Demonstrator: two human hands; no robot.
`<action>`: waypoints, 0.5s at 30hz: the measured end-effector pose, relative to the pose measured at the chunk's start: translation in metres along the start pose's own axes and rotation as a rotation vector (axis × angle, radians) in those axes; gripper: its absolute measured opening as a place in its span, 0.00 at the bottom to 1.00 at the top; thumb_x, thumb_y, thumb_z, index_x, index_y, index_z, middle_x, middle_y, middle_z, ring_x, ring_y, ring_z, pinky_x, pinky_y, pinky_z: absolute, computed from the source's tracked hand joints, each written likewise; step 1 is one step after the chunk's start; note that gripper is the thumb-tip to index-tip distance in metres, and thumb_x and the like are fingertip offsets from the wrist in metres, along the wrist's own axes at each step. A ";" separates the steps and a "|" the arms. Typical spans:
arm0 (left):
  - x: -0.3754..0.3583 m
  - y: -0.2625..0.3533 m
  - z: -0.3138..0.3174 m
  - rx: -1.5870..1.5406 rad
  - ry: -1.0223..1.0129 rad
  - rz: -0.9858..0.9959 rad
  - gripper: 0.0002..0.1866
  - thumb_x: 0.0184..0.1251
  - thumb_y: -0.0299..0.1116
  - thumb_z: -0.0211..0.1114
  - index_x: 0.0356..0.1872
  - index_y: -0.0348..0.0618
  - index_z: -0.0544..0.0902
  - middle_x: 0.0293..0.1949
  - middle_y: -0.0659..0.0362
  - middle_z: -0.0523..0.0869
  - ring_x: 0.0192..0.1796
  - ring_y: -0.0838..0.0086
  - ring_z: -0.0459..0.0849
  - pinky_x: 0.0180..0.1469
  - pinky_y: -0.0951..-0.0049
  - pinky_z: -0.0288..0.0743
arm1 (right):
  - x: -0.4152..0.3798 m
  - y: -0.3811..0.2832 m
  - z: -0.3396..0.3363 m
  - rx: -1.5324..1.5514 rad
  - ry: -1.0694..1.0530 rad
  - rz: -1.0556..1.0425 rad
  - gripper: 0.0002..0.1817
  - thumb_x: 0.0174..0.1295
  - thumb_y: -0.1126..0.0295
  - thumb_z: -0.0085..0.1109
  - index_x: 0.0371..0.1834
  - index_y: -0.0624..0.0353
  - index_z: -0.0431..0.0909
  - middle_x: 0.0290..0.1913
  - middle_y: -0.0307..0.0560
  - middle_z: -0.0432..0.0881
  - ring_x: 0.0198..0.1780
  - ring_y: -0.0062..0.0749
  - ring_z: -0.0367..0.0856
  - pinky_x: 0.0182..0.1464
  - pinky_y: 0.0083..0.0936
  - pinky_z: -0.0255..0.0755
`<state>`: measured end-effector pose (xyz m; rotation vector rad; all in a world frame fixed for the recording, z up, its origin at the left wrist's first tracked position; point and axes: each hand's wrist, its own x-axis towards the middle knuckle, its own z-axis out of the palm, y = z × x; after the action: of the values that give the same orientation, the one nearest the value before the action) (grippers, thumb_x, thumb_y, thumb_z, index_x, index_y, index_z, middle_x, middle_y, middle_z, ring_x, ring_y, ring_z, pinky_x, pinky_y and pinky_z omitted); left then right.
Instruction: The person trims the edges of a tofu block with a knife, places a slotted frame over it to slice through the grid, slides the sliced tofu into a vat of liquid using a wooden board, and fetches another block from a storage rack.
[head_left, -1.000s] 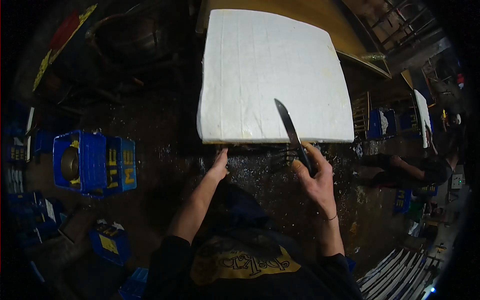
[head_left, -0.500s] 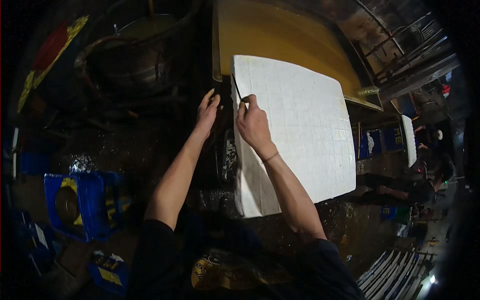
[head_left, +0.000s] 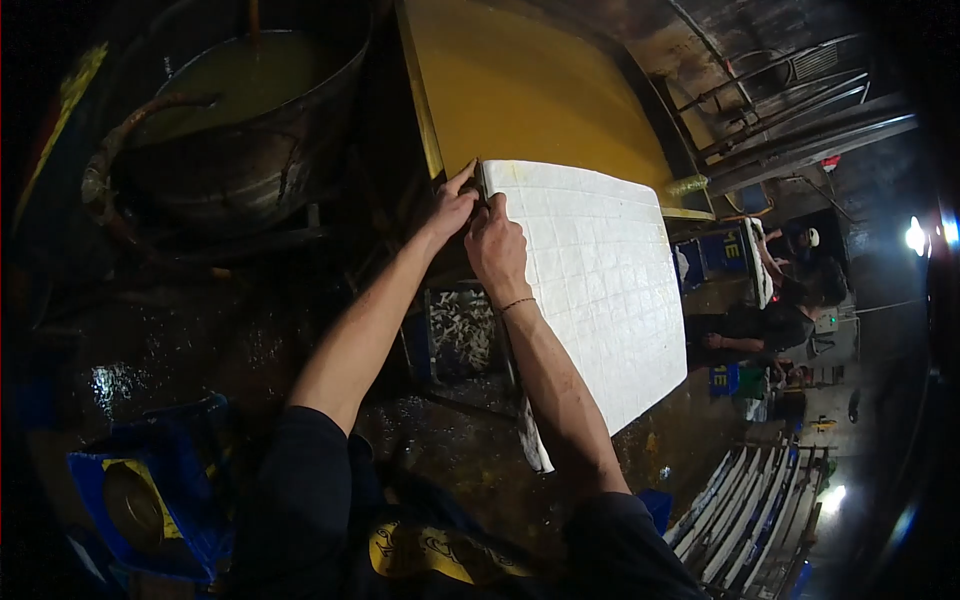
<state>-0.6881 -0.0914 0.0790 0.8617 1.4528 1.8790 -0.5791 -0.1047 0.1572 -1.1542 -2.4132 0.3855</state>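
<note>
The slab (head_left: 605,290) is lying just beyond the person's middle, its far end touching or nearly touching the near edge of the trough (head_left: 421,100), whose yellow liquid is stretching away behind it. Both hands are meeting at the slab's far left corner. The right hand (head_left: 497,245) is clenching there, apparently around a knife (head_left: 482,180) — only a dark sliver is showing between the hands. The left hand (head_left: 456,210) is reaching in from the side with one finger extended towards that corner, probably steadying or guiding. The right forearm is crossing over the slab's left side, likely because the corner is sitting far from the body. Below that side, a bin (head_left: 432,340) is holding pale scraps, placed where falling pieces could be landing in it.

Much is staying unclear. The right hand is hiding the handle, and I cannot tell whether the left hand is pinching anything or only touching. Whatever is supporting the slab is hidden beneath it. A pot (head_left: 240,170) is running partly into shadow — its contents are looking murky. A blue crate (head_left: 88,490) is blurring into the dark, and a co-worker (head_left: 765,325) is appearing small at the right.
</note>
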 end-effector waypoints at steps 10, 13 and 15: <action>-0.048 -0.004 0.025 0.186 0.120 0.276 0.11 0.63 0.36 0.68 0.34 0.37 0.82 0.33 0.50 0.81 0.35 0.60 0.82 0.39 0.64 0.75 | -0.119 0.022 -0.043 -0.018 -0.079 0.048 0.09 0.67 0.71 0.52 0.47 0.60 0.66 0.24 0.66 0.79 0.29 0.66 0.80 0.28 0.55 0.71; -0.113 0.004 0.043 0.168 0.104 0.244 0.10 0.64 0.34 0.67 0.34 0.37 0.81 0.32 0.51 0.79 0.34 0.60 0.81 0.37 0.65 0.74 | -0.176 0.032 -0.063 -0.022 -0.094 0.083 0.10 0.67 0.72 0.53 0.48 0.60 0.67 0.25 0.65 0.79 0.30 0.64 0.80 0.28 0.51 0.71; -0.161 0.011 0.055 0.135 0.069 0.221 0.09 0.66 0.31 0.65 0.36 0.34 0.79 0.31 0.52 0.78 0.35 0.64 0.80 0.39 0.68 0.73 | -0.216 0.039 -0.077 -0.010 -0.084 0.087 0.10 0.66 0.74 0.54 0.49 0.60 0.68 0.25 0.67 0.79 0.30 0.64 0.80 0.27 0.50 0.70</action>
<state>-0.5475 -0.1879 0.0793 1.0694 1.5969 2.0049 -0.3941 -0.2464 0.1507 -1.2744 -2.4452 0.4581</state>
